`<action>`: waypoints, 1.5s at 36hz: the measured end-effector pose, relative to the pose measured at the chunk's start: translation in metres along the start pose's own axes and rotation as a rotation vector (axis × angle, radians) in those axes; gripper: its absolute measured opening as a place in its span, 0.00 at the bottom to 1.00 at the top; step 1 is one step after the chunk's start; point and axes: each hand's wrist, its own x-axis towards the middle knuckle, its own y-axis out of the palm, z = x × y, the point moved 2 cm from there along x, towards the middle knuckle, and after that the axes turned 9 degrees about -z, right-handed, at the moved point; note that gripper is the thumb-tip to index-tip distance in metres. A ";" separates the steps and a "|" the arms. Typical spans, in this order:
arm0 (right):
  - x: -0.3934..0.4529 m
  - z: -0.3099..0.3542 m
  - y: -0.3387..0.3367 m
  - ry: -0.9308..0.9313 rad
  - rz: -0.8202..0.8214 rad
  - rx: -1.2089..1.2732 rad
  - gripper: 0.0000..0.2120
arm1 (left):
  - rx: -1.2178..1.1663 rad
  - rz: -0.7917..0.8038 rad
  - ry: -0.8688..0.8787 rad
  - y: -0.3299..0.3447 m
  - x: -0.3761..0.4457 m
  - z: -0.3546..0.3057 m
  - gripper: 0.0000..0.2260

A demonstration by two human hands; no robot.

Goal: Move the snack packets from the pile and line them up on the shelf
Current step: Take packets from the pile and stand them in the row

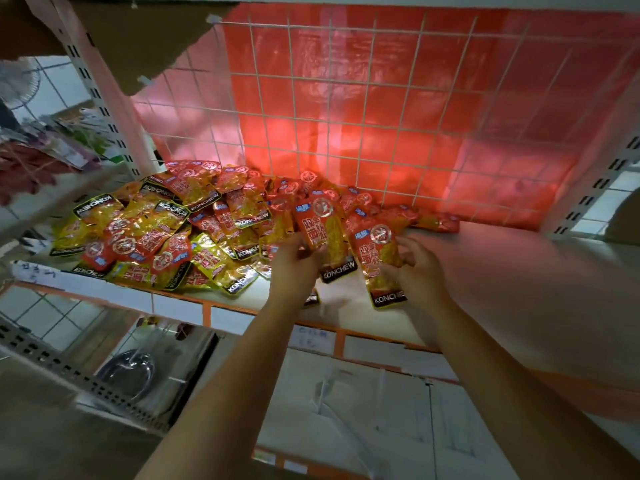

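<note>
A pile of red and yellow snack packets with black bottom bands covers the left half of the white shelf. My left hand grips one upright packet at its lower left side. Just to the right, my right hand holds a second packet by its right edge. Both packets stand side by side near the shelf's front edge. More packets lie along the back against the wire grid.
A white wire grid backed by red sheeting closes the rear of the shelf. Slotted white uprights stand at both sides. The right half of the shelf board is bare. Price-label strips run along the front edge; a lower shelf and a cardboard box sit below.
</note>
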 end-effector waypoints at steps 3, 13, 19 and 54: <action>0.002 0.005 -0.028 -0.025 -0.018 0.060 0.23 | -0.062 0.053 -0.025 0.020 -0.017 -0.008 0.05; 0.020 -0.003 -0.161 -0.071 -0.062 0.133 0.27 | -0.209 0.059 -0.083 0.125 -0.090 -0.021 0.09; 0.031 -0.004 -0.257 -0.071 -0.060 0.143 0.28 | -0.290 0.082 -0.127 0.207 -0.149 -0.048 0.07; 0.043 -0.036 -0.629 -0.123 -0.285 0.161 0.20 | -0.182 0.276 -0.075 0.484 -0.379 -0.130 0.08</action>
